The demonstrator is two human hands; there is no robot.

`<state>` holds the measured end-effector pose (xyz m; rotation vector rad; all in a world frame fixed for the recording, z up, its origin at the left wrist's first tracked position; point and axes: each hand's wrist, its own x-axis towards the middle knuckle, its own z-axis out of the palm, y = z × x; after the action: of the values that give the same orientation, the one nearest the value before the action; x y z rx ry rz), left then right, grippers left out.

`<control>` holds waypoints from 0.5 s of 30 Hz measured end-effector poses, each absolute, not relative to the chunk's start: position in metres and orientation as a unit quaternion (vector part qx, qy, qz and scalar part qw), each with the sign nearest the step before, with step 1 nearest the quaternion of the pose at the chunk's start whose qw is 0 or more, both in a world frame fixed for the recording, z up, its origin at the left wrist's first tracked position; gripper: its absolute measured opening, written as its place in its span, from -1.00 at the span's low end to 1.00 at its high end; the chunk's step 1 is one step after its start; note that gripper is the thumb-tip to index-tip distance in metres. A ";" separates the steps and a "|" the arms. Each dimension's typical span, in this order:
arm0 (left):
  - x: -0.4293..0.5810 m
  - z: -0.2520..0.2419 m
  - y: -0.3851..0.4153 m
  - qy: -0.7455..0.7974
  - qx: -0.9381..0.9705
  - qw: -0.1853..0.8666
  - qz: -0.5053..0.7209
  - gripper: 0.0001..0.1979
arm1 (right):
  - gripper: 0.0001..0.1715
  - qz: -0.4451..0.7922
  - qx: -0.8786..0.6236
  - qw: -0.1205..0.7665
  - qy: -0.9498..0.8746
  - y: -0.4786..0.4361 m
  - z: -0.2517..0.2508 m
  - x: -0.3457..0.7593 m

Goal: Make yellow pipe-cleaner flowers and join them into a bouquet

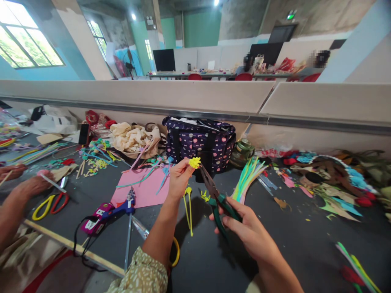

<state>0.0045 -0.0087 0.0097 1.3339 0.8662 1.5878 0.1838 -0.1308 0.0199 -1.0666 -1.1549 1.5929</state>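
Observation:
My left hand [180, 178] pinches a small yellow flower [194, 162], raised above the dark table. In my right hand [244, 221] are pliers with green handles [225, 207]; the jaws point up and left, and their tips are right beside the flower. Whether the tips grip it I cannot tell. Below the flower lie two yellow stems with round heads [189, 207]. Small yellow bits [205, 196] are scattered near the pliers. A bundle of green, yellow and white pipe cleaners [249, 177] lies beyond my right hand.
A blue glue gun [122, 207] and pink paper [143, 187] lie left of my arm. At the far left are another person's hands [33, 185], near yellow-and-red scissors [51, 203]. Behind stand a dark patterned bag [198, 144] and a low partition [137, 95]. Fabric scraps [332, 179] cover the right.

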 end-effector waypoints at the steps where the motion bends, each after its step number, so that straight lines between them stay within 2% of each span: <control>1: 0.004 0.010 -0.009 0.345 0.534 0.433 0.639 -0.79 | -0.84 0.655 -0.418 0.433 -0.457 -0.131 0.021 0.185; 7: 0.003 0.008 -0.007 0.343 0.530 0.433 0.644 -0.81 | -0.86 0.695 -0.388 0.426 -0.430 -0.132 0.024 0.189; 15: 0.003 0.009 -0.008 0.344 0.529 0.438 0.641 -0.81 | -0.85 0.675 -0.404 0.435 -0.438 -0.131 0.020 0.187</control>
<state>0.0027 -0.0080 0.0090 1.3144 0.8542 1.5944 0.1866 -0.1308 0.0204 -1.0061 -1.0910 1.6801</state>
